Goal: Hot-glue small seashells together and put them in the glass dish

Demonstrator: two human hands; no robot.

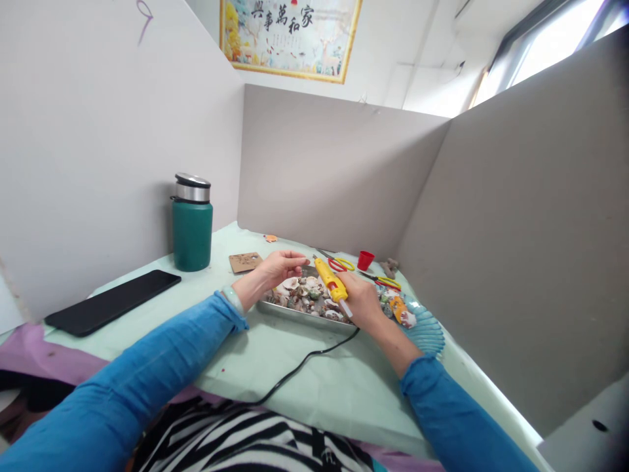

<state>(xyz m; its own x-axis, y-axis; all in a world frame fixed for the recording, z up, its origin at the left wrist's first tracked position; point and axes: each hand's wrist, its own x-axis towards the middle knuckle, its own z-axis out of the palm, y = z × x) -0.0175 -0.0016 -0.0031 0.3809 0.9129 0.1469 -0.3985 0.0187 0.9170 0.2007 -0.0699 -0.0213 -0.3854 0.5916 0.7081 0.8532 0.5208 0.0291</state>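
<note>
My right hand is wrapped round a yellow hot glue gun, with a pale glue stick showing at its rear. The gun's nozzle points up and left, close to the fingertips of my left hand. Those fingers pinch a small brown piece that looks like a shell, too small to tell surely. Below both hands lies a metal tray full of mixed seashells. To the right, a blue shell-shaped dish bears more shells and an orange-and-white piece.
A black cord runs across the green tablecloth. At the back are scissors, more scissors, a red cup and a brown card. A green flask and black phone-like slab lie left. Grey partitions enclose the table.
</note>
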